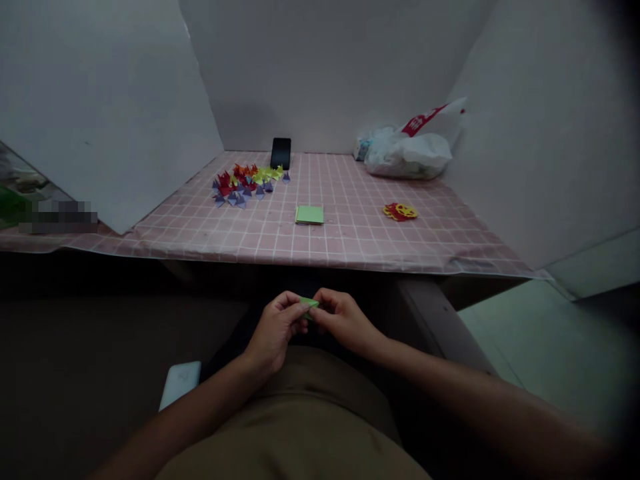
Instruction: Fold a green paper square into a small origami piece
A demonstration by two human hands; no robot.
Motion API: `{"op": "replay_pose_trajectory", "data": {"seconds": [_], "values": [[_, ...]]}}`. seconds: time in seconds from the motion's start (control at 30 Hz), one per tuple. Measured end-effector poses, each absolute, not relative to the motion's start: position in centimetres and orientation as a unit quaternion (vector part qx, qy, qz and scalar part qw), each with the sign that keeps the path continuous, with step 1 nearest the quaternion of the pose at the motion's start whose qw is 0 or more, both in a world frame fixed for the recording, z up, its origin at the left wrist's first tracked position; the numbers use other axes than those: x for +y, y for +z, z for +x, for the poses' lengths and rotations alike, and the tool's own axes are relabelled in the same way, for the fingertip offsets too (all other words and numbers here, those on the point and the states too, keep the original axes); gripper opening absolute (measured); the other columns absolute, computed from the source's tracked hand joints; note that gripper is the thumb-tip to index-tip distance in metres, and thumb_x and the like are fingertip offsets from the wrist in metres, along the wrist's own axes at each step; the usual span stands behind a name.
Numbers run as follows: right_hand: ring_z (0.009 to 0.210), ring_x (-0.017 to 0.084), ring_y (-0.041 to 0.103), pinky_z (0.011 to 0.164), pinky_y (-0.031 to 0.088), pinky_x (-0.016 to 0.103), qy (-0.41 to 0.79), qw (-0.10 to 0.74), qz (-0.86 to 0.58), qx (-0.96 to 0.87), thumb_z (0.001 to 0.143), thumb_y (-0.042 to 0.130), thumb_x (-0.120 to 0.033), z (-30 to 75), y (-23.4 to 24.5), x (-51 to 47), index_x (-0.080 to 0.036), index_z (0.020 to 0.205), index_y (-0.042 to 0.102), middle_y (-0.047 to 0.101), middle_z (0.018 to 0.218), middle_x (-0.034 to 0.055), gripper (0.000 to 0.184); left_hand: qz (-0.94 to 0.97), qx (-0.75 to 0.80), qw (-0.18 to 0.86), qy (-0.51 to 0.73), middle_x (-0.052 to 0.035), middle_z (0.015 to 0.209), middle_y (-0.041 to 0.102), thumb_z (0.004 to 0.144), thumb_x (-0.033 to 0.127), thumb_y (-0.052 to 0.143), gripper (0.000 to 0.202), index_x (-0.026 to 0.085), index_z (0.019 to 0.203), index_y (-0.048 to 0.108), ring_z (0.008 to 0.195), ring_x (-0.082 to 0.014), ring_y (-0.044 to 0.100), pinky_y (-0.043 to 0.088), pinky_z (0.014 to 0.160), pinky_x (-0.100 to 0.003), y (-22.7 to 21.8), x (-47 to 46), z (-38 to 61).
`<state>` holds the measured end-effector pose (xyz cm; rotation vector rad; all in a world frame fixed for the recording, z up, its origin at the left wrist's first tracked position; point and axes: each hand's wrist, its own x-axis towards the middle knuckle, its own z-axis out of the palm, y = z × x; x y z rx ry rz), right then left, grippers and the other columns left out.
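Both of my hands are low over my lap, below the table's front edge. My left hand and my right hand pinch a small folded piece of green paper between their fingertips, fingers closed on it from either side. On the table, straight ahead, lies a small stack of green paper squares. Farther back on the left stands a cluster of several folded paper figures in red, orange, yellow, green and purple.
The table has a pink checked cover and white walls on three sides. A black phone leans at the back. A white plastic bag lies back right, a red and yellow paper shape in front of it. A pale flat device rests by my left forearm.
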<state>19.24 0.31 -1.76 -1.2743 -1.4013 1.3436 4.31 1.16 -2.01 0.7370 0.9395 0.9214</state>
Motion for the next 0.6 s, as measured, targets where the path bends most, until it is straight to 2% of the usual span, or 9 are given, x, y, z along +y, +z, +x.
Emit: {"op": "replay_pose_trajectory", "data": {"seconds": [0.13, 0.23, 0.37, 0.6], "values": [[0.053, 0.009, 0.051, 0.052, 0.039, 0.023, 0.579, 0.398, -0.47, -0.534, 0.081, 0.062, -0.034, 19.56, -1.29, 0.49, -0.017, 0.073, 0.055, 0.059, 0.064, -0.0019, 0.02, 0.382, 0.427, 0.698, 0.43, 0.0011, 0.07, 0.062, 0.072, 0.027, 0.075, 0.017, 0.014, 0.074, 0.063, 0.058, -0.0077, 0.053, 0.044, 0.056, -0.02, -2.03, 1.26, 4.25], [0.051, 0.009, 0.05, 0.051, 0.039, 0.023, 0.577, 0.417, -0.465, -0.527, 0.082, 0.063, -0.036, 19.72, -1.15, 0.57, -0.016, 0.071, 0.055, 0.057, 0.062, -0.0026, 0.024, 0.413, 0.413, 0.684, 0.438, -0.0014, 0.078, 0.065, 0.073, 0.026, 0.074, 0.019, 0.014, 0.085, 0.065, 0.064, -0.0097, 0.057, 0.046, 0.061, -0.022, -2.02, 1.29, 4.05], [0.05, 0.008, 0.051, 0.051, 0.039, 0.023, 0.577, 0.437, -0.47, -0.506, 0.083, 0.063, -0.035, 19.75, -1.3, 0.54, -0.016, 0.069, 0.056, 0.058, 0.061, -0.0027, 0.024, 0.429, 0.404, 0.654, 0.476, 0.0007, 0.08, 0.065, 0.073, 0.02, 0.074, 0.033, 0.017, 0.101, 0.058, 0.067, -0.0102, 0.059, 0.048, 0.066, -0.023, -2.21, 1.32, 3.85], [0.05, 0.008, 0.053, 0.053, 0.042, 0.024, 0.592, 0.463, -0.455, -0.478, 0.081, 0.065, -0.036, 19.67, -1.46, 0.51, -0.015, 0.071, 0.059, 0.061, 0.063, -0.0022, 0.023, 0.467, 0.397, 0.616, 0.494, 0.0027, 0.078, 0.063, 0.076, 0.021, 0.071, 0.028, 0.019, 0.099, 0.055, 0.067, -0.0098, 0.059, 0.048, 0.066, -0.022, -2.43, 1.45, 3.77]]}}
